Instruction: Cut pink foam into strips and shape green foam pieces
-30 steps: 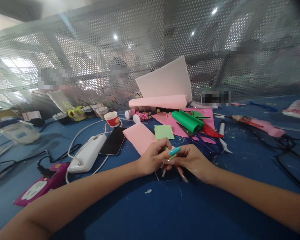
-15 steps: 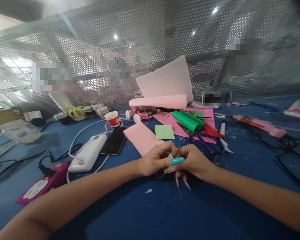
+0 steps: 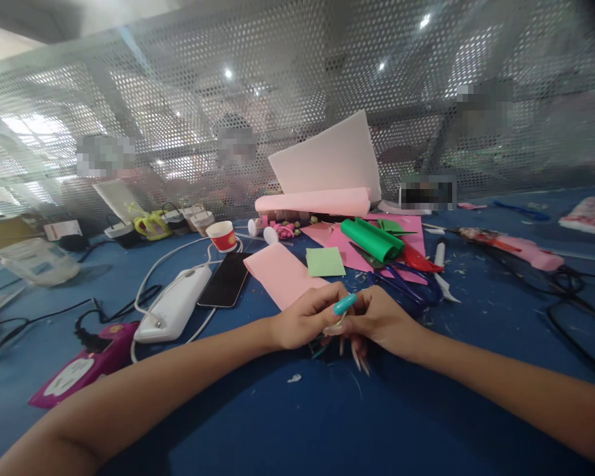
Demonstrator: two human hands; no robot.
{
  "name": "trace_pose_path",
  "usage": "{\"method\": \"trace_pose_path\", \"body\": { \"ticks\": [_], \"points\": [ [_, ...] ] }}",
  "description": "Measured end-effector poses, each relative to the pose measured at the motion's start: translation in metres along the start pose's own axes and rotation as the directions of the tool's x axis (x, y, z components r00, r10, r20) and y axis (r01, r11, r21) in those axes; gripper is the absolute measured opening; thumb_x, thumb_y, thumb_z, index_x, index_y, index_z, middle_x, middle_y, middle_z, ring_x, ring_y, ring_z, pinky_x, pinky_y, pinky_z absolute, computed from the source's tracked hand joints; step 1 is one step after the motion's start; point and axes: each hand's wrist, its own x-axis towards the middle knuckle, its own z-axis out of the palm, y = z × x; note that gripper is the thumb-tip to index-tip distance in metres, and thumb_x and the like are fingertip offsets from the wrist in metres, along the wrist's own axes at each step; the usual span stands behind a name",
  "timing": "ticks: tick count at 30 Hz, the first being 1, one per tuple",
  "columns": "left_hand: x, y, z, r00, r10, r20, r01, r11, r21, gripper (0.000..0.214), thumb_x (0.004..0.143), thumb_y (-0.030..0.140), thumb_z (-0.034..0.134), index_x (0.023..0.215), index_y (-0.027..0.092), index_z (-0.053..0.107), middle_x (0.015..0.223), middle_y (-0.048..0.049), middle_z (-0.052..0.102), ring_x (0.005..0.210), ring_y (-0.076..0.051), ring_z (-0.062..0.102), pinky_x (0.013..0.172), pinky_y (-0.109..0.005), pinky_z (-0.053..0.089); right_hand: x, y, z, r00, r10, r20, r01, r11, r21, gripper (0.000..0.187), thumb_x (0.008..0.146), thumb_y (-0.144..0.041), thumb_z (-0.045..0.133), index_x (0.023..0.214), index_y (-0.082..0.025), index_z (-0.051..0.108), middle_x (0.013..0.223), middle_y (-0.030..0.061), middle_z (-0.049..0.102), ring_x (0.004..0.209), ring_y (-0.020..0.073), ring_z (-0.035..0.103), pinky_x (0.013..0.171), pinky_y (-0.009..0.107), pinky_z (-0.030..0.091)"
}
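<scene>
My left hand (image 3: 310,316) and my right hand (image 3: 387,316) meet over the blue table, fingertips pressed together. Both are closed in a pinch around something small, mostly hidden by the fingers; only a pale sliver shows. A long turquoise thumbnail on my left hand crosses in front of the right fingers. Behind my left hand lies a strip of pink paper (image 3: 275,271), its near end covered by the hand. Just beyond both hands is a light green paper square (image 3: 326,262). Blue-handled scissors (image 3: 414,287) rest beyond my right hand.
A black phone (image 3: 225,281), white power strip (image 3: 173,304) and red paper cup (image 3: 221,236) stand left. Farther back are a green roll (image 3: 371,240), pink sheets (image 3: 327,235) and a pink roll (image 3: 312,200). A pink glue gun (image 3: 520,250) with black cable lies right; mesh panel behind.
The fingers have shifted slightly against each other: the left thumb now tilts upward and the right fingers below have turned. The light green bit between the fingertips is less visible.
</scene>
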Motion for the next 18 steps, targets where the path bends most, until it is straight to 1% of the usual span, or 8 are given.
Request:
{"method": "trace_pose_path", "body": {
  "ticks": [4,7,9,11,12,14,16,18],
  "points": [
    [0.0003,-0.0025,0.0008,0.999,-0.013,-0.046,0.014,1.000,0.006,0.042,0.083,0.058,0.043,0.072,0.017,0.044,0.054,0.0048,0.042,0.039,-0.005,0.039,0.035,-0.018,0.032,0.0018,0.0008,-0.0014,0.999,-0.031,0.008,0.030,0.998,0.054,0.032,0.057,-0.038,0.078,0.053,-0.014,0.058,0.039,-0.0029,0.055,0.030,0.0070,0.049,0.030,0.016,0.039],
    [0.0015,-0.0036,0.0007,0.984,0.005,-0.180,0.008,0.998,0.069,0.039,0.086,0.053,0.043,0.072,0.016,0.046,0.050,0.0052,0.042,0.037,-0.005,0.039,0.034,-0.018,0.031,0.0016,0.0017,-0.0025,0.996,-0.087,0.008,0.086,0.995,0.059,0.034,0.062,-0.041,0.075,0.056,-0.015,0.054,0.040,-0.0037,0.055,0.031,0.0070,0.049,0.031,0.016,0.039],
    [0.0021,-0.0039,0.0008,0.955,0.038,-0.294,-0.001,0.992,0.126,0.038,0.086,0.051,0.044,0.069,0.017,0.044,0.049,0.0051,0.044,0.037,-0.005,0.040,0.035,-0.017,0.030,0.0003,0.0030,-0.0029,0.989,-0.148,-0.009,0.148,0.988,0.048,0.032,0.062,-0.039,0.076,0.065,-0.016,0.054,0.046,-0.0047,0.056,0.033,0.0068,0.050,0.031,0.015,0.040],
    [0.0025,-0.0043,0.0011,0.929,0.065,-0.365,0.003,0.983,0.182,0.037,0.086,0.049,0.046,0.066,0.018,0.042,0.048,0.0054,0.045,0.037,-0.005,0.041,0.035,-0.017,0.029,-0.0014,0.0045,-0.0029,0.978,-0.208,-0.030,0.209,0.978,0.026,0.033,0.063,-0.038,0.077,0.074,-0.017,0.054,0.053,-0.0049,0.057,0.036,0.0071,0.051,0.031,0.016,0.041],
    [0.0026,-0.0045,0.0013,0.922,0.072,-0.380,0.008,0.979,0.204,0.037,0.085,0.049,0.047,0.066,0.018,0.042,0.048,0.0054,0.045,0.037,-0.005,0.041,0.036,-0.017,0.029,-0.0023,0.0050,-0.0028,0.971,-0.236,-0.042,0.237,0.972,0.010,0.033,0.064,-0.038,0.076,0.078,-0.017,0.054,0.055,-0.0048,0.057,0.038,0.0073,0.052,0.032,0.016,0.041],
    [0.0028,-0.0050,0.0018,0.923,0.069,-0.379,0.019,0.974,0.224,0.036,0.086,0.048,0.047,0.066,0.018,0.042,0.048,0.0052,0.047,0.038,-0.005,0.043,0.036,-0.017,0.029,-0.0037,0.0054,-0.0020,0.960,-0.274,-0.060,0.272,0.962,-0.027,0.031,0.069,-0.040,0.072,0.081,-0.017,0.055,0.058,-0.0042,0.056,0.041,0.0076,0.053,0.033,0.016,0.042],
    [0.0031,-0.0054,0.0022,0.924,0.051,-0.379,0.035,0.975,0.217,0.036,0.086,0.048,0.046,0.067,0.017,0.043,0.047,0.0054,0.048,0.035,-0.005,0.043,0.035,-0.016,0.029,-0.0045,0.0049,-0.0011,0.954,-0.293,-0.071,0.290,0.956,-0.045,0.030,0.077,-0.046,0.063,0.079,-0.017,0.055,0.060,-0.0028,0.055,0.042,0.0078,0.054,0.035,0.017,0.044],
    [0.0038,-0.0054,0.0023,0.918,0.018,-0.397,0.066,0.978,0.198,0.036,0.086,0.049,0.045,0.068,0.017,0.043,0.045,0.0064,0.048,0.031,-0.004,0.040,0.032,-0.016,0.027,-0.0049,0.0042,-0.0007,0.951,-0.299,-0.077,0.296,0.954,-0.047,0.035,0.083,-0.051,0.052,0.078,-0.016,0.053,0.060,-0.0016,0.055,0.043,0.0084,0.054,0.037,0.019,0.045]
  ]
}}
